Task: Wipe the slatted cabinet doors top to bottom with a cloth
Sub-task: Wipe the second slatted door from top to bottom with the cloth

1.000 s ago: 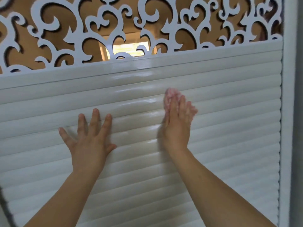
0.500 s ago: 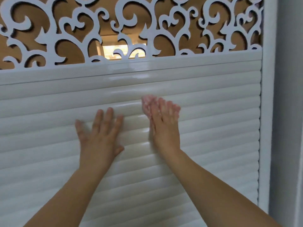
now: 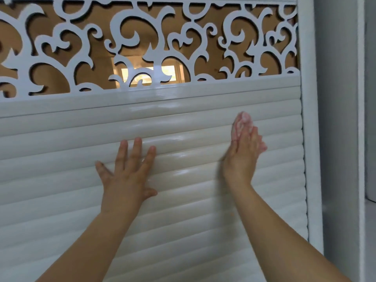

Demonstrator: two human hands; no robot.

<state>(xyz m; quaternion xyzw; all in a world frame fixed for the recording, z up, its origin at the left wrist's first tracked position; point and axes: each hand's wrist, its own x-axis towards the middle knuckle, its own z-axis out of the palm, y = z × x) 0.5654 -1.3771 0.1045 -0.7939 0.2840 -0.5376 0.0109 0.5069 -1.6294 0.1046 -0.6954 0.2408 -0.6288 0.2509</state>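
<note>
the pink cloth (image 3: 241, 124) lies pressed against the upper slats of the slatted door (image 3: 183, 200), mostly hidden under the right hand (image 3: 242, 153), whose straight fingers hold it flat. left of it, the left hand (image 3: 128, 174) rests spread on the slats. above the door, a scrollwork panel (image 3: 142, 41) is cut off at the top.

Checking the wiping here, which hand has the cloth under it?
The right hand: a pink cloth shows past its fingertips. The left hand lies bare and spread on the slats.
</note>
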